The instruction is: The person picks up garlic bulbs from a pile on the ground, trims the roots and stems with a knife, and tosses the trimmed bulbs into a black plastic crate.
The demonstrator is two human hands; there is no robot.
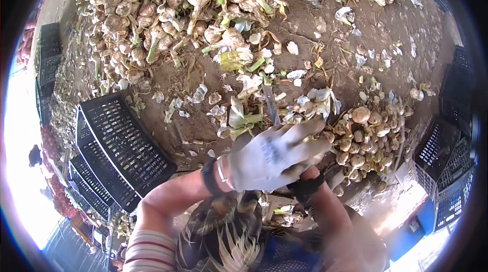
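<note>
My left hand (272, 155), in a soiled white glove, reaches across the middle over my right hand, its fingers pointing right and slightly apart; whether it touches anything beneath is hidden. Most of my right hand (305, 163) lies under it, with the dark wristband showing, so its fingers cannot be made out. A metal blade (271, 105) sticks up from just above the left glove; its handle is hidden. Right of my hands lies a pile of trimmed garlic bulbs (361, 135). Cut stalks and loose skins (239, 114) lie on the ground around the blade.
A big heap of garlic with stalks (152, 13) spreads across the top left. Black plastic crates (124, 145) stand at the left, and more crates (437, 150) at the right edge. Bare soil (305, 33) strewn with skins lies beyond my hands.
</note>
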